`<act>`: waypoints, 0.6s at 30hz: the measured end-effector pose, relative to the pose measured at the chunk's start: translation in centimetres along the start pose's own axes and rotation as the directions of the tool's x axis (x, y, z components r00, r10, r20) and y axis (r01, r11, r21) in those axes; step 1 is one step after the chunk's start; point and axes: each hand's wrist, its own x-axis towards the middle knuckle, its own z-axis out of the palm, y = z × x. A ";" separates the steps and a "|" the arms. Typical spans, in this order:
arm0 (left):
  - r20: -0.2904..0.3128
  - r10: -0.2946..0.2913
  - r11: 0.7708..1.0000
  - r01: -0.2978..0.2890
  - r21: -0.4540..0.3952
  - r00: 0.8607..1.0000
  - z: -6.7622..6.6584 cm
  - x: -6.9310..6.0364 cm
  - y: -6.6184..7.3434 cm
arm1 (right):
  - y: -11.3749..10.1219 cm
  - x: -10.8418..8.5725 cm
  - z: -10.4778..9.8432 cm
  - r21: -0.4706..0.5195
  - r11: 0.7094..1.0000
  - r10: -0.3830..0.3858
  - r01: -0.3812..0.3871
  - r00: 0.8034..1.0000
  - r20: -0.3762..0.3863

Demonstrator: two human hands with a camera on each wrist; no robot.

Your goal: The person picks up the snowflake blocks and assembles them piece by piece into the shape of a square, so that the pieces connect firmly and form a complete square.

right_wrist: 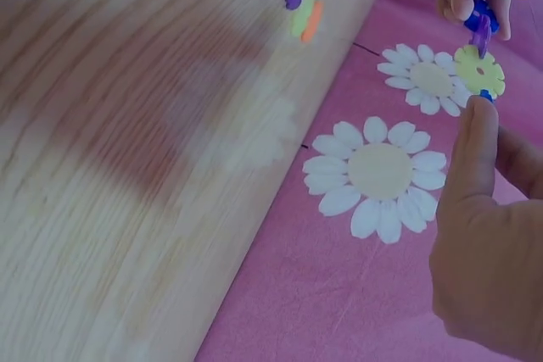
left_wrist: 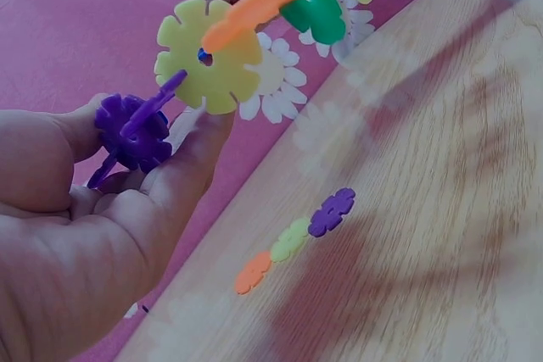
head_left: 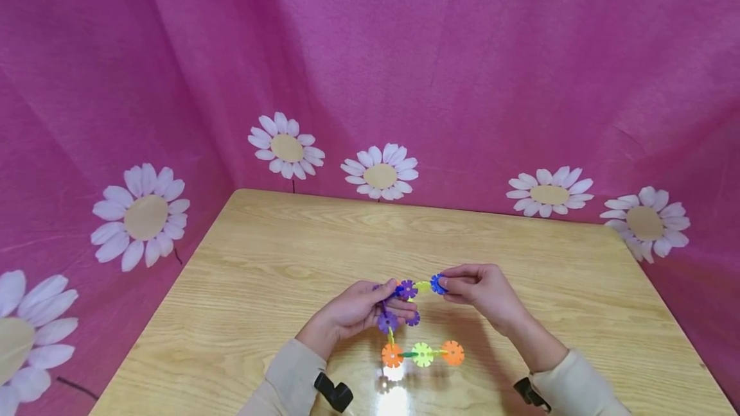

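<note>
A chain of notched plastic discs hangs between the hands. My left hand (head_left: 361, 307) holds it by purple and blue discs, its thumb over them and its fingers behind. My right hand (head_left: 482, 287) pinches a blue disc (head_left: 436, 284) at the chain's upper right end, beside a yellow disc (right_wrist: 479, 70). From the left hand the chain drops through a purple disc (head_left: 387, 321) to an orange disc (head_left: 392, 355). There it turns right through an edge-on green disc (head_left: 408, 355) and a yellow-green disc (head_left: 422, 354) to another orange disc (head_left: 453, 352).
On the wooden table (head_left: 277, 262) lie a purple disc (left_wrist: 331, 212), a yellow-green disc (left_wrist: 291, 240) and an orange disc (left_wrist: 253, 272), partly behind the left hand in the head view. A pink curtain (head_left: 462, 69) with printed daisies borders the table's back and left.
</note>
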 end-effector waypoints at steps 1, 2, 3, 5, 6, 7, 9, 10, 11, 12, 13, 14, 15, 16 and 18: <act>-0.001 0.001 1.000 -0.001 0.000 1.000 0.0 0.0 0.0 | 0.0 0.0 0.1 0.009 1.000 0.001 -0.001 1.000 -0.005; -0.001 -0.001 1.000 0.001 -0.004 1.000 0.0 0.1 0.0 | 0.0 0.0 0.2 0.021 1.000 0.002 -0.002 1.000 -0.010; -0.002 -0.002 1.000 0.002 -0.007 1.000 0.0 0.1 0.0 | 0.0 0.0 0.3 0.031 1.000 0.001 0.000 1.000 -0.012; 0.001 0.003 1.000 -0.003 -0.002 1.000 0.0 0.1 0.0 | -0.1 -0.1 0.5 0.047 0.999 0.000 0.000 1.000 -0.010; 0.002 0.005 1.000 -0.005 0.003 1.000 0.0 0.1 0.0 | -0.1 -0.2 0.5 0.051 0.999 0.004 -0.004 1.000 -0.007; 0.003 0.005 1.000 -0.005 0.008 1.000 0.1 0.0 0.1 | -0.1 -0.2 0.6 0.054 0.999 0.006 -0.006 1.000 -0.004; 0.006 0.004 1.000 -0.004 0.017 1.000 0.1 -0.1 0.2 | -0.2 -0.3 0.6 0.058 0.998 0.017 -0.017 1.000 0.001; 0.008 0.005 1.000 -0.005 0.022 1.000 0.1 -0.1 0.2 | -0.2 -0.4 0.6 0.058 0.998 0.024 -0.024 1.000 0.004; 0.012 0.009 0.999 -0.009 0.030 1.000 0.1 -0.2 0.3 | -0.2 -0.4 0.6 0.059 0.998 0.028 -0.029 1.000 0.008; 0.017 0.011 0.999 -0.011 0.035 1.000 0.2 -0.2 0.3 | -0.1 -0.5 0.6 0.063 0.997 0.033 -0.033 0.999 0.012; 0.020 0.014 0.999 -0.014 0.037 1.000 0.2 -0.2 0.3 | -0.1 -0.5 0.5 0.070 0.997 0.033 -0.035 0.999 0.019; 0.025 0.017 0.999 -0.018 0.038 1.000 0.1 -0.2 0.3 | -0.1 -0.5 0.5 0.080 0.996 0.037 -0.039 0.999 0.026; 0.029 0.021 0.999 -0.022 0.039 0.999 0.1 -0.2 0.3 | 0.0 -0.6 0.5 0.090 0.995 0.040 -0.043 0.999 0.033; 0.032 0.024 0.999 -0.025 0.042 0.999 0.1 -0.3 0.3 | 0.1 -0.6 0.5 0.101 0.994 0.043 -0.047 0.998 0.038; 0.039 0.024 0.999 -0.026 0.042 0.999 0.1 -0.3 0.4 | 0.3 -0.6 0.5 0.132 0.990 0.050 -0.056 0.998 0.048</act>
